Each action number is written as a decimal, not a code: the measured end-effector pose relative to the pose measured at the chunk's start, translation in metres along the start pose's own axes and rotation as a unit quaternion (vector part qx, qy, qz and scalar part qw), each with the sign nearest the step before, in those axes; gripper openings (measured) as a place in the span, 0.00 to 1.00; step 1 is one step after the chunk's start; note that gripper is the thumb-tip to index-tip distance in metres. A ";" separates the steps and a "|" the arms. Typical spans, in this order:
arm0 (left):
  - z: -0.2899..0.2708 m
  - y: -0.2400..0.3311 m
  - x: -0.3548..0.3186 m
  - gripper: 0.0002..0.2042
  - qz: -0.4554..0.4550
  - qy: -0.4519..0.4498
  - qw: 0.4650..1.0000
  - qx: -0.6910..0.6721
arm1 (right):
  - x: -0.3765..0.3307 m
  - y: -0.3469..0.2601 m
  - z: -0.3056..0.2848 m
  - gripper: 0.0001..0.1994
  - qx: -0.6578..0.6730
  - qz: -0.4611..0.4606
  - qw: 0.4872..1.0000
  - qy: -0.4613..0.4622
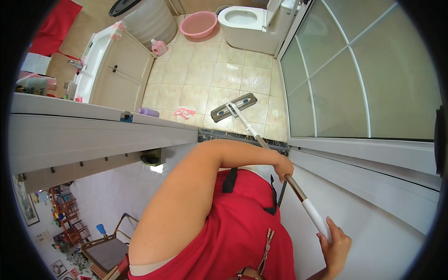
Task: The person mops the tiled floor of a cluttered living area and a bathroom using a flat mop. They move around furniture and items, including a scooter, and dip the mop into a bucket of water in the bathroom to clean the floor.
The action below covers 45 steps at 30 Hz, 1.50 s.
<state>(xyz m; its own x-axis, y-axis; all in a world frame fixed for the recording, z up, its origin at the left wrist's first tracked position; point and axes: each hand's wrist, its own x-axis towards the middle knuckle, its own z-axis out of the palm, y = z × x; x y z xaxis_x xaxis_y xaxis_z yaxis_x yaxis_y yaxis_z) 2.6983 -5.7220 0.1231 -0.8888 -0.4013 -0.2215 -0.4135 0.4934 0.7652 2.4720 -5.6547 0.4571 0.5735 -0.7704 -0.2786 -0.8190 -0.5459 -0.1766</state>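
Note:
A flat mop [246,100] with a grey rectangular head rests on the tiled bathroom floor, just past the dark threshold. Its pole slants back toward me and to the right. Across my body reaches my left arm, and my left hand [283,167] is closed around the metal part of the pole. Lower down, my right hand [337,246] grips the white handle [316,218] near its end, thumb on one side and fingers on the other. A crumpled pink and white cloth [185,112] lies on the tiles left of the mop head.
At the back stand a pink basin [199,24], a toilet [242,18] and a large translucent barrel [147,21]. A pink jug [159,47] and a purple bottle [149,112] are beside the washbasin cabinet [119,81]. A frosted glass door [326,79] bounds the right; a dark threshold [219,135] crosses the doorway.

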 end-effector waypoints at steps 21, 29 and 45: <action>-0.028 -0.198 -0.218 0.17 -0.416 0.366 0.832 0.015 | 0.284 -0.122 0.105 0.22 -0.075 -0.174 0.982 0.018; -0.073 -0.258 -0.338 0.25 -0.375 0.552 0.744 0.031 | 0.448 -0.230 0.120 0.17 -0.035 -0.229 0.973 -0.006; -0.147 -0.352 -0.441 0.23 -0.443 0.526 0.726 0.006 | 0.626 -0.320 0.134 0.22 0.080 -0.172 0.978 -0.090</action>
<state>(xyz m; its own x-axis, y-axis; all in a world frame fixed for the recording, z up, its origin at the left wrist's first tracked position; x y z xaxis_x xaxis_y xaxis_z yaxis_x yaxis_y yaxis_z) 3.2652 -5.8319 0.0397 0.3674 -0.9295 -0.0340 -0.7380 -0.3135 0.5975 3.0908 -5.9181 0.2125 0.8150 -0.4717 -0.3367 -0.5787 -0.6926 -0.4306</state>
